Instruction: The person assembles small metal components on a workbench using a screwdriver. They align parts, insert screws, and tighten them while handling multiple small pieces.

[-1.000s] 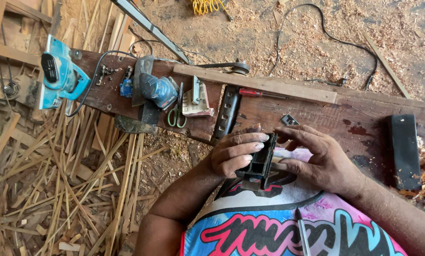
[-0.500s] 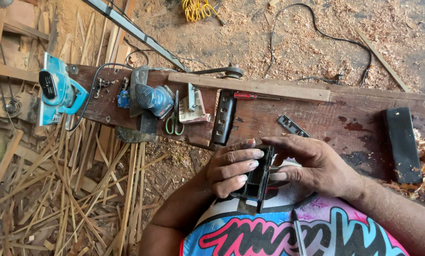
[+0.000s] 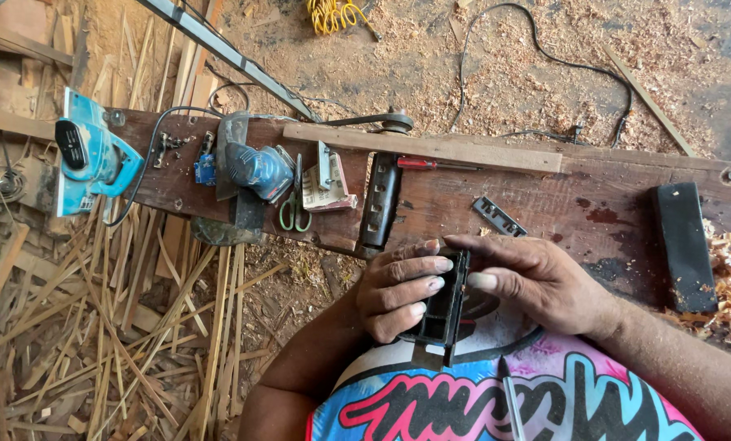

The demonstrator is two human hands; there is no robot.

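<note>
Left hand (image 3: pixel 398 296) fingers pinching black metal part (image 3: pixel 444 304), right hand (image 3: pixel 541 282) fingers gripping its other side, above wooden bench (image 3: pixel 545 196)

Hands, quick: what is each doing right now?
Left hand: closed around the black metal part.
Right hand: holding the same part, fingers on its upper end.

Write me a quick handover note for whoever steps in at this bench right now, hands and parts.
Left hand and right hand both grip the black slotted metal block, held upright against the chest at the bench edge.
On the wooden bench: a second long black block, a small black slotted plate, a red-handled screwdriver, green-handled scissors.
Nothing shows as fitted together yet; those loose parts lie untouched.
</note>
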